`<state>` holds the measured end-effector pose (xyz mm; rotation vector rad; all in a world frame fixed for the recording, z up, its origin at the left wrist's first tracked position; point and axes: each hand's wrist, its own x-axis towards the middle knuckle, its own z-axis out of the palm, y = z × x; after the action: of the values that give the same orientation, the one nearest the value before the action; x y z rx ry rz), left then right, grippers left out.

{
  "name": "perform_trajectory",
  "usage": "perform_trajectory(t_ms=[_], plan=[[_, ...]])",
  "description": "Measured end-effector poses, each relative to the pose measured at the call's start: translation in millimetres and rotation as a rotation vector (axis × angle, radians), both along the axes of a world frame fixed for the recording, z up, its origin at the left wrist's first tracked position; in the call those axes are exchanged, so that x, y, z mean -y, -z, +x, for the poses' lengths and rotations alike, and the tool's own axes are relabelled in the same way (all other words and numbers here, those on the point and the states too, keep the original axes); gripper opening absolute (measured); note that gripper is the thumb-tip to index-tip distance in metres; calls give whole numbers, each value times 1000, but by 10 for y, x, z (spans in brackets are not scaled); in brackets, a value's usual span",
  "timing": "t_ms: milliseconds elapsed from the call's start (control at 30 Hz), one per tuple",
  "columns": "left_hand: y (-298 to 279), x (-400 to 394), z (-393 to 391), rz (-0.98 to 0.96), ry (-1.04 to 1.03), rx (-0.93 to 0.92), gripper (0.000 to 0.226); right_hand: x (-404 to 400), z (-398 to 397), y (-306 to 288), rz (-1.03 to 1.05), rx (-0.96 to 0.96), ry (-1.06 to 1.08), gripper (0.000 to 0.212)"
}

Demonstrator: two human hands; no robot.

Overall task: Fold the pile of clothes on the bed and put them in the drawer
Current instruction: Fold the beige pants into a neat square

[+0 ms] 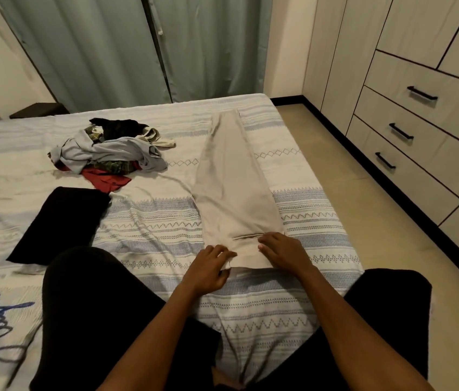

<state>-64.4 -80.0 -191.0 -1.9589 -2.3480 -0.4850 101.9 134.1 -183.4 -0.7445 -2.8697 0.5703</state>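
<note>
While laid flat lengthwise, beige trousers [231, 190], smooth, waistband under both hands

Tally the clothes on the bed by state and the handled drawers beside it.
Beige trousers being laid out, both hands at the waistband: 1
Folded black garment: 1
Unfolded pile: 1, pieces inside too tangled to count
Drawers with black handles: 3
Total: 6

I see green curtains [127, 46] across the top | a dark nightstand [38, 110] upper left | beige floor [358, 198] right of centre
</note>
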Motion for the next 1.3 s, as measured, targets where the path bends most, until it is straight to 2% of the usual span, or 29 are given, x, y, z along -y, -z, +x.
perform_trajectory(t_ms=[133,200,267,333,400,433,500,567,633,700,767,833,900,967,1067,1133,1233,1300], plan=[[-51,82,-202,-80,137,-63,53,-70,53,28,-6,0,-12,54],[-28,105,-298,-152,173,-110,54,-117,87,29,8,24,-36,45],[-12,141,-339,-315,201,-141,62,-182,124,50,48,32,-71,35],[22,185,-363,-507,220,-161,68,-212,157,91,59,32,-83,37],[-1,190,-322,-596,205,-140,70,-212,161,128,55,29,-70,39],[-48,167,-291,-570,200,-112,76,-197,148,118,39,22,-42,38],[-195,85,-223,-379,135,37,85,-177,46,45,36,27,64,31],[-309,-43,-192,-130,-6,164,76,-143,-149,-94,127,27,139,30],[-335,-224,-211,-18,-172,161,62,-49,-339,-242,155,-65,169,30],[-303,-364,-208,-109,-283,132,64,61,-450,-242,116,-101,128,38],[-197,-394,-136,-349,-372,157,76,158,-412,-65,29,55,114,59],[-69,-344,-59,-476,-427,157,85,204,-304,139,-24,204,146,73],[-97,-340,-45,-444,-441,23,85,189,-307,184,-35,212,203,73],[-224,-451,-139,-373,-461,-84,71,179,-426,72,19,157,255,66],[-381,-685,-400,-269,-527,-84,58,49,-667,-38,160,61,295,58],[-380,-817,-576,-232,-517,-36,52,-85,-835,-12,184,39,185,56],[-244,-922,-799,-341,-505,45,66,-298,-1037,75,65,79,27,63],[-141,-916,-940,-423,-571,50,84,-430,-1060,112,38,163,97,70]])
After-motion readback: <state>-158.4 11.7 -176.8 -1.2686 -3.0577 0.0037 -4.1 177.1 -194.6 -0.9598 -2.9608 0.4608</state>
